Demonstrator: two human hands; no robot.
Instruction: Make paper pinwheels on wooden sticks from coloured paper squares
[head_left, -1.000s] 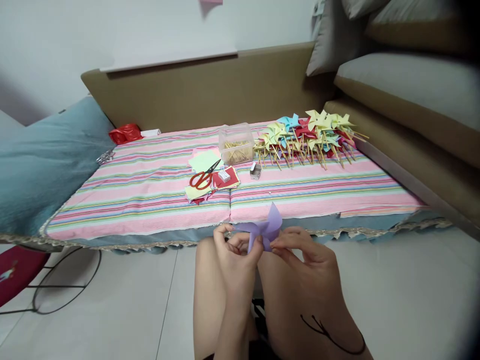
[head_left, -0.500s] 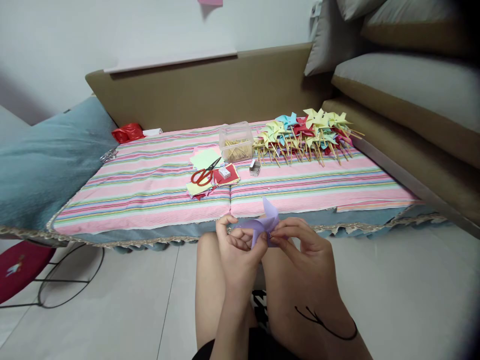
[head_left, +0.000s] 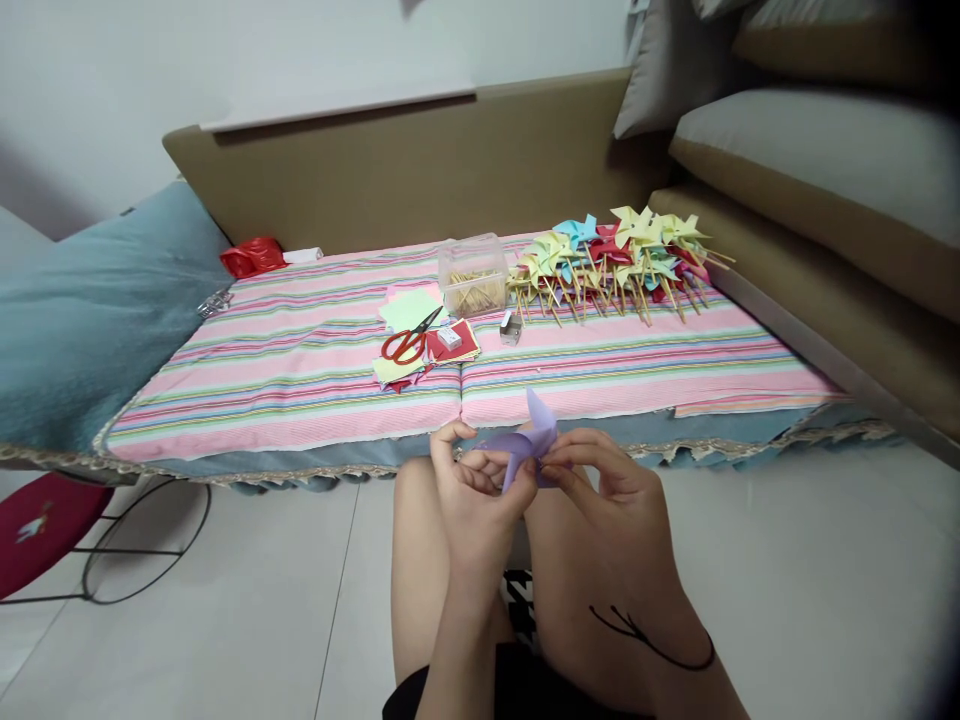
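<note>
A purple paper pinwheel (head_left: 536, 432), its blades curled toward the middle, is held above my knees. My left hand (head_left: 476, 490) pinches it from the left, thumb near the centre and fingers behind. From the right, my right hand (head_left: 607, 480) is closed at its centre and edge with thumb and forefinger. Whether a pin sits between those right fingertips is too small to tell. Beyond my hands, red-handled scissors (head_left: 405, 346) lie across paper squares (head_left: 455, 345), beside a small white box (head_left: 449, 338).
On the striped cloth (head_left: 247, 365) stand a clear plastic box (head_left: 475, 290) of wooden sticks and a small open box (head_left: 511, 328). Several finished pinwheels (head_left: 637, 230) are heaped at the right, near stacked cushions (head_left: 817, 160). A red stool (head_left: 45, 530) is at the left.
The view has tilted slightly downward, so the couch sits a little higher in the picture. Both hands keep their grip on the pinwheel, with the right fingers shifted slightly.
</note>
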